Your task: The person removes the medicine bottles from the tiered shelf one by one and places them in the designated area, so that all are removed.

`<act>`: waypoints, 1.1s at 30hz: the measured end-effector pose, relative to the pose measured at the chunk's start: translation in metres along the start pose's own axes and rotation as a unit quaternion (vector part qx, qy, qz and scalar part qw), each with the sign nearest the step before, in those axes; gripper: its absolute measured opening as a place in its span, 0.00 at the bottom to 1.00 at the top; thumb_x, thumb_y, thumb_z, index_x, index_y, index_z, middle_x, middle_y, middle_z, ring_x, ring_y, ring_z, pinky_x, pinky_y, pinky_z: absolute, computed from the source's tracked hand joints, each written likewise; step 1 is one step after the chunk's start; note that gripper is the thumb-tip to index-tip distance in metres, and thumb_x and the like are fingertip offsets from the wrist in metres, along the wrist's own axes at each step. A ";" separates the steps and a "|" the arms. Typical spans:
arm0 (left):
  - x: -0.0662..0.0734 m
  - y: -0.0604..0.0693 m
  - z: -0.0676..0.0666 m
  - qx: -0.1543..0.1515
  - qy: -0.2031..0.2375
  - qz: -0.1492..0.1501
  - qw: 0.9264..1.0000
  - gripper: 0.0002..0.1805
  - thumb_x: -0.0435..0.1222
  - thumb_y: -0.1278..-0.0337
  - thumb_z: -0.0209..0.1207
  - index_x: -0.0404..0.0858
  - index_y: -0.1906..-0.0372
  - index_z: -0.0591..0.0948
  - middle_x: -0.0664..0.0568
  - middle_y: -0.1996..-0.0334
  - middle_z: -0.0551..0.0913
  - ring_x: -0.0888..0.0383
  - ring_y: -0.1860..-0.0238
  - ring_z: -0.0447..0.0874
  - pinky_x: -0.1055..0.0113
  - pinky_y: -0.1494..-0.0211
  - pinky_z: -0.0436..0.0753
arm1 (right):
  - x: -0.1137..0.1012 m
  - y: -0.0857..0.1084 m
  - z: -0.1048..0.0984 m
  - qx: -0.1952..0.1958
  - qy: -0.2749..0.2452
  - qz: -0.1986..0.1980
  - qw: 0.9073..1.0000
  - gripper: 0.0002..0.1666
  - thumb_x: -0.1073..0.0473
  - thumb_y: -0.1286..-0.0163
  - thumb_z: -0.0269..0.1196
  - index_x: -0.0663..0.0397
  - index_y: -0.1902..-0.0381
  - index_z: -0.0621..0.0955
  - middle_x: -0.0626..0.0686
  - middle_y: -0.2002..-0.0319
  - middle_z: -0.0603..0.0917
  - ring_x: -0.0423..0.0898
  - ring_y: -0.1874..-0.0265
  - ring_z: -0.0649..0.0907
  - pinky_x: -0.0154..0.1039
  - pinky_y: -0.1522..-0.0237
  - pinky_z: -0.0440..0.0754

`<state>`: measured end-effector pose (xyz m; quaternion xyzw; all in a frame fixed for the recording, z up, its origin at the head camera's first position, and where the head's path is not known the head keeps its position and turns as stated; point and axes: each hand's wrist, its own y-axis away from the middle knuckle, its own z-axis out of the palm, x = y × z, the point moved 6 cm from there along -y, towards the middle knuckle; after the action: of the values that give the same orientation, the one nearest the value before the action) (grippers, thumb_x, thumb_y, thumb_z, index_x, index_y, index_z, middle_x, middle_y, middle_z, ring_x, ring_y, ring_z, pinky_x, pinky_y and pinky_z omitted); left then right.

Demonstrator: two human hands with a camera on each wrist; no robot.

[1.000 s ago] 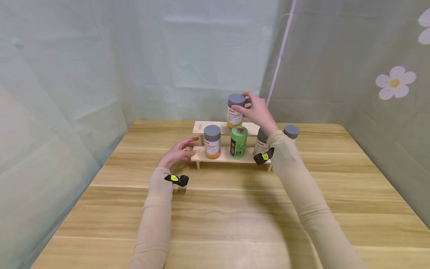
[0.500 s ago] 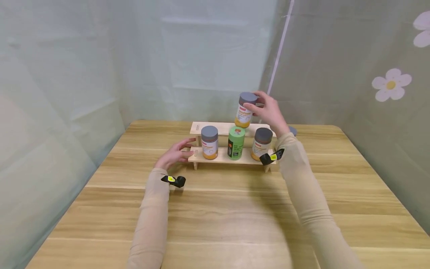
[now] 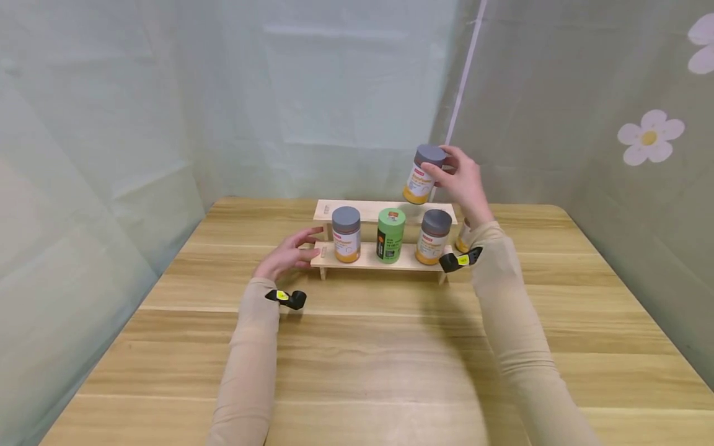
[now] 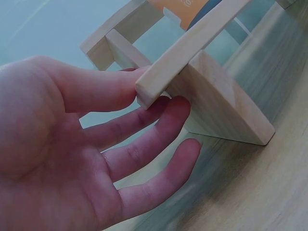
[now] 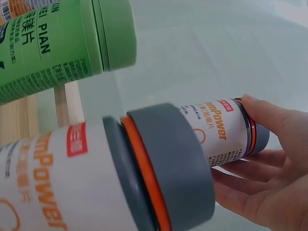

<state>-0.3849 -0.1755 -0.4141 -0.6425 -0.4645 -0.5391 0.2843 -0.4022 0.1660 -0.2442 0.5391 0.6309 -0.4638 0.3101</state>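
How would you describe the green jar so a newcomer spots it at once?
On the table stands a two-tier wooden rack. On its lower shelf, the green jar is the middle of three. Its lid and body are both green, while the left jar and right jar have grey lids and white labels.

From here, the right hand and sleeve hide most of the far right jar; some fingertips hide behind the held jar. In the head view the green jar's fine print is too small to read and the right edge cuts off the upper flower.
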 end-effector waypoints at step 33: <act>-0.005 0.004 0.002 -0.004 0.010 -0.001 1.000 0.36 0.36 0.33 0.55 0.47 0.24 0.55 0.36 0.28 0.57 0.44 0.40 0.71 0.56 0.43 0.78 | 0.033 0.017 -0.040 0.074 0.045 -0.031 0.996 0.36 0.45 0.34 0.64 0.53 0.33 0.68 0.62 0.40 0.78 0.54 0.45 0.81 0.31 0.55 0.81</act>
<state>-0.3804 -0.1770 -0.4185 -0.6374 -0.4602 -0.5480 0.2857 -0.3884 0.2154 -0.2625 0.5611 0.6244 -0.4938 0.2268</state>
